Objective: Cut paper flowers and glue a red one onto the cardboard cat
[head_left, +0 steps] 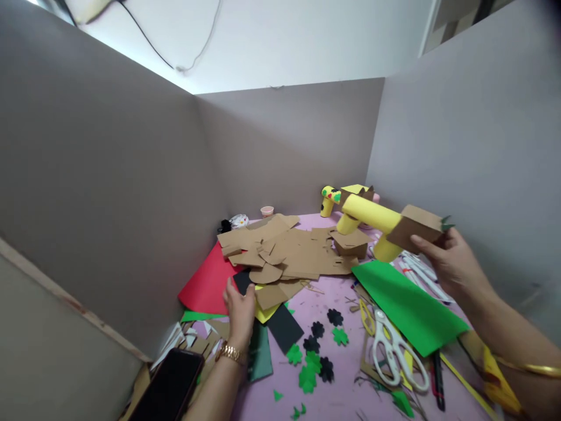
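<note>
Raised at the right, my right hand (456,257) pinches the brown cardboard box end of a paper-tube model (374,213). Yellow rolled tubes form its body and legs, and a small green paper tuft sticks out by my fingertips. My left hand (240,310) is low at the left, its fingers apart, beside a black paper piece (242,282) and a yellow sheet (268,314). Whether its fingertips touch the paper I cannot tell. Black paper flowers (335,317) and green paper flowers (310,362) lie scattered to its right.
Cardboard pieces (302,251) cover the table's back. Red paper (210,283) lies left, green paper (407,307) right. White scissors (397,351) and a black pen-like tool (438,380) lie at front right. A phone (169,383) is at front left. Grey partitions (289,146) enclose the table.
</note>
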`<state>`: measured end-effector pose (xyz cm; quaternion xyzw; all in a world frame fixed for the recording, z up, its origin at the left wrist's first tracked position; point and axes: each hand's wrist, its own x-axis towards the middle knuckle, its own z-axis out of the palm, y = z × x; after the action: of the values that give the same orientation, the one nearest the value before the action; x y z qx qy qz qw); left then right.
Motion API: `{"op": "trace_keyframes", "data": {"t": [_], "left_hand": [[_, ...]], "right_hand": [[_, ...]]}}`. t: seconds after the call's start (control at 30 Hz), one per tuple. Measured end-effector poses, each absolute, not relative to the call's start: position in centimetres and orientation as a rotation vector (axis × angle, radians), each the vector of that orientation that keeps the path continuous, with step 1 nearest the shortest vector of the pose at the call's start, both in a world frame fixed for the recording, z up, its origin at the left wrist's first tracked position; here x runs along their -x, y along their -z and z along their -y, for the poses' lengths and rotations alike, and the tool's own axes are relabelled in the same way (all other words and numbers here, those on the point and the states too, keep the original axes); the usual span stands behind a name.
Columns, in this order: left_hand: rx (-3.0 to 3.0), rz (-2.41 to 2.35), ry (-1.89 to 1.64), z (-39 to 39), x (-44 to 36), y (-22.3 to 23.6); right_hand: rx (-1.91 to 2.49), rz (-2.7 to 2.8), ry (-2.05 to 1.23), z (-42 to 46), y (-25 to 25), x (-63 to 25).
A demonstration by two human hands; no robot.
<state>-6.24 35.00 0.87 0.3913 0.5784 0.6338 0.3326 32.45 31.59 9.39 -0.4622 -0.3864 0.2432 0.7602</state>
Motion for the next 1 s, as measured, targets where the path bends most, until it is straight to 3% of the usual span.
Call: {"op": "trace_keyframes", "data": {"t": [0.2,0.43,0.67,0.83,1.0], "left_hand": [[-1.271,-1.239,-1.367,-30.9,-1.2,-2.1],[-1.558,-0.773,-1.076,-25.4,-11.9,-2.0],[-2.803,-0.855,-0.497,-24.7,-19.6,0.0],[-2.897,-0.830,-0.559,-25.6,-20.4,0.5],[-2.823,-0.843,-0.917,-26.4,-17.1,-1.9]], "right_hand": [[1.081,0.644,-0.268,-27.6,-8.0,-37.1],[1.100,0.565,-0.239,-26.1,-6.1,-37.3],[1.006,0.517,-0.310,-26.0,-6.0,-36.5],[0.935,0.445,-0.460,-25.2,-5.7,-36.3],[0.884,0.337,-0.564,-24.0,-5.4,-36.6]]}}
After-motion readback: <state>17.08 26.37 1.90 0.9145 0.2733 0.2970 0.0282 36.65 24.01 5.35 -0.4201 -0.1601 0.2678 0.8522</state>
